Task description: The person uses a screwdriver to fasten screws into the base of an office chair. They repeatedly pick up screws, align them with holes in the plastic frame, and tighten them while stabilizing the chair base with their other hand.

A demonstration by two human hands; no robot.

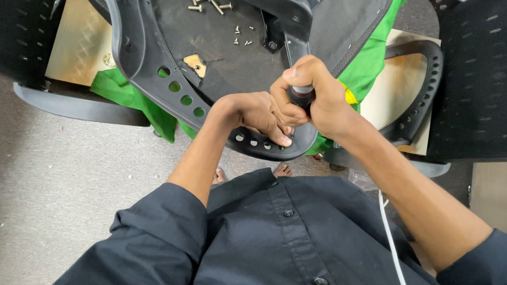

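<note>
Screwdriver handle [301, 95], dark with a red band, is gripped upright in the right hand [319, 98], fingers closed around it and thumb laid over the top, apparently so that it can be pressed straight down. It is held at the near edge of an upturned chair seat [214, 43], over the perforated grey armrest [157, 77]. The left hand [256, 114] is laid on that armrest just beside the tool, fingers curled and pressed on the plastic, seemingly to steady it; nothing is grasped. Loose bolts [205, 2] and small screws [243, 36] are left on the seat underside. Green cloth [123, 91] is spread beneath. A black mesh chair back [499, 71] is crowded in at right. The tip is hidden by the hands.
</note>
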